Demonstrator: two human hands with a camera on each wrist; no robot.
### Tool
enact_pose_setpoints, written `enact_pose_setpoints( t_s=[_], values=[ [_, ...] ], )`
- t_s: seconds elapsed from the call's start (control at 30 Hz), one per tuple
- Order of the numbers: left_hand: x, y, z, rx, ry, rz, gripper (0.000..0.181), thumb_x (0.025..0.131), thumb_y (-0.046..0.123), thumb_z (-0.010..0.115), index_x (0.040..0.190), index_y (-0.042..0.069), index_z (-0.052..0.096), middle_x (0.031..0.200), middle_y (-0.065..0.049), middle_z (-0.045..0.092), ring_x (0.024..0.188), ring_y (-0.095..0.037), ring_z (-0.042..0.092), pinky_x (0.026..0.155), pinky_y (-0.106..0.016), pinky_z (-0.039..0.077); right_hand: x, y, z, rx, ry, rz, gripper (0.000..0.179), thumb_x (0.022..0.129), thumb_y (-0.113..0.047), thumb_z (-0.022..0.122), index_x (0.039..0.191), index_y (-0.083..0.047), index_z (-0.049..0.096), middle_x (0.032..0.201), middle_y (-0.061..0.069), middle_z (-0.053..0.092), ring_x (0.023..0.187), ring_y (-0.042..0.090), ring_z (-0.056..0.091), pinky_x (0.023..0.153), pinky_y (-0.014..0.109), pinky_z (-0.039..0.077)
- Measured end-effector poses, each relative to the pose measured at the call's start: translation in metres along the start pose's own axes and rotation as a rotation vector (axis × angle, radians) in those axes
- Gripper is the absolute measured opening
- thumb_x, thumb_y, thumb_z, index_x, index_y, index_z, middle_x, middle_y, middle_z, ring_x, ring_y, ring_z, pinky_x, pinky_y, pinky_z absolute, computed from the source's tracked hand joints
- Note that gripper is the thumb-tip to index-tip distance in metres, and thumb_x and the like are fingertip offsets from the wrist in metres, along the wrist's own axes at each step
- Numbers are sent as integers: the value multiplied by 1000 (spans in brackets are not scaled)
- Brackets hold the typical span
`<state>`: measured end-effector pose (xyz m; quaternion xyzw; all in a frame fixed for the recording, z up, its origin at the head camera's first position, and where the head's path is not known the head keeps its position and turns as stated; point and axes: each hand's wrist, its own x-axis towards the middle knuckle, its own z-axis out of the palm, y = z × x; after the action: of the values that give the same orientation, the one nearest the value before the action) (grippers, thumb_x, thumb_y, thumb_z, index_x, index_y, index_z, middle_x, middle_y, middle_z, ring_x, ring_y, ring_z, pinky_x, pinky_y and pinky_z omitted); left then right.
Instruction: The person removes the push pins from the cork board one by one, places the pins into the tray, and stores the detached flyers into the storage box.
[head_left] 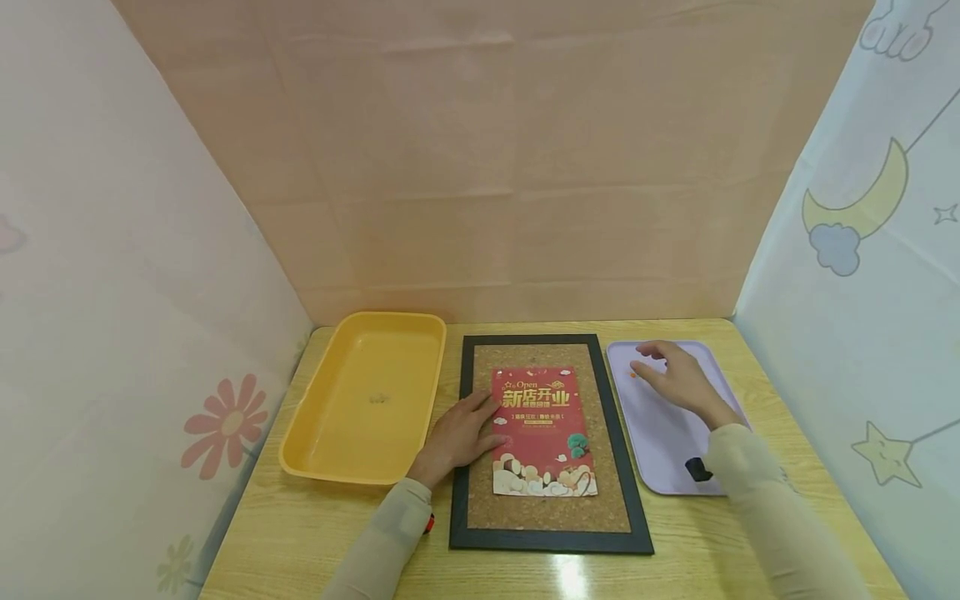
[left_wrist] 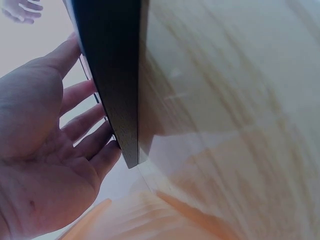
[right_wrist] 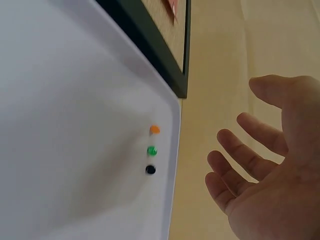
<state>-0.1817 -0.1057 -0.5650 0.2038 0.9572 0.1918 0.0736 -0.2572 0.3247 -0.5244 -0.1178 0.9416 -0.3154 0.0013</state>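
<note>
A red poster (head_left: 536,433) with gold lettering lies on a black-framed cork board (head_left: 551,515). My left hand (head_left: 459,433) rests on the board's left side, its spread fingertips touching the poster's left edge. In the left wrist view, the left hand's (left_wrist: 50,135) fingers reach over the dark frame (left_wrist: 112,75). Above the lilac tray (head_left: 660,450) my right hand (head_left: 678,379) hovers, fingers loosely bent and nothing between them. In the right wrist view, an orange pin (right_wrist: 155,129), a green pin (right_wrist: 152,150) and a black pin (right_wrist: 150,170) stand in a row near the tray's rim, apart from the right hand (right_wrist: 270,160).
A yellow tray (head_left: 367,367) stands left of the board on the wooden table (head_left: 300,533). Behind rises a peach cloth backdrop (head_left: 480,167), with patterned panels at both sides. A small black object (head_left: 697,469) shows beside the right sleeve.
</note>
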Motion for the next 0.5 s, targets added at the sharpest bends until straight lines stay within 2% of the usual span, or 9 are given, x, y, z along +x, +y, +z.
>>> enact_pose_setpoints(
  t_s=[0.5],
  values=[
    [1, -2, 2, -3, 10, 5, 79, 105, 51, 78, 171, 16, 50, 180, -14, 45, 165, -39, 48, 133, -60, 46, 18, -50, 37, 32, -73, -114, 47, 112, -25, 73, 148, 4, 66, 151, 29, 66, 144, 53, 60, 120, 76, 48]
  ],
)
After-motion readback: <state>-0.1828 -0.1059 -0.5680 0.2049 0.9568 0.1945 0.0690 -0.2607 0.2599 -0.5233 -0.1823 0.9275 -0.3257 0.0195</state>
